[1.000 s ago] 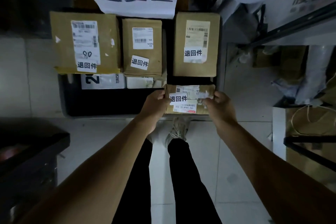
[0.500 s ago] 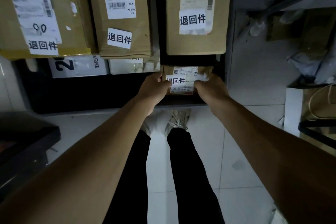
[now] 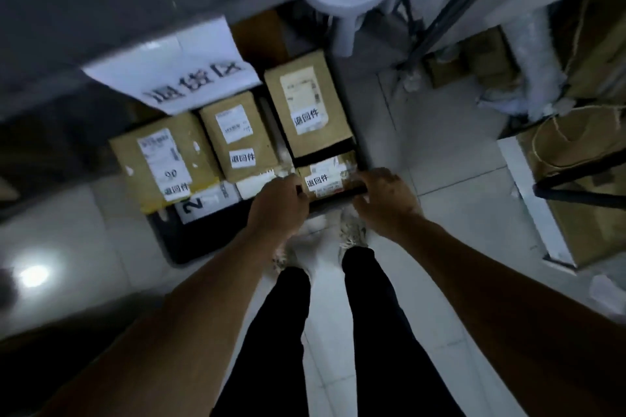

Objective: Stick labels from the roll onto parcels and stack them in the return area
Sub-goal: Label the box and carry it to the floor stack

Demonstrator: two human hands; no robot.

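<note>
A small brown parcel (image 3: 333, 168) with a white return label (image 3: 316, 181) lies at the front right corner of the black floor tray (image 3: 203, 234). My left hand (image 3: 277, 203) holds its left end with curled fingers. Over its right end lies my right hand (image 3: 382, 200), fingers on the far side and thumb at the near edge. Behind the small parcel stand three labelled brown parcels: a large one (image 3: 135, 159) on the left, a middle one (image 3: 250, 135) and a tall one (image 3: 332, 101) on the right. No label roll is in view.
A white paper sign (image 3: 176, 68) hangs behind the tray. White parcels (image 3: 206, 203) lie under the brown ones. A white stool (image 3: 355, 0) stands behind, and a black metal rack with boxes (image 3: 576, 179) is to the right. My legs and shoes are on pale floor tiles.
The small parcel has come down onto the tray's front right corner, in front of the tall parcel. My head has lifted and tilted, so the whole scene looks farther away and rotated.
</note>
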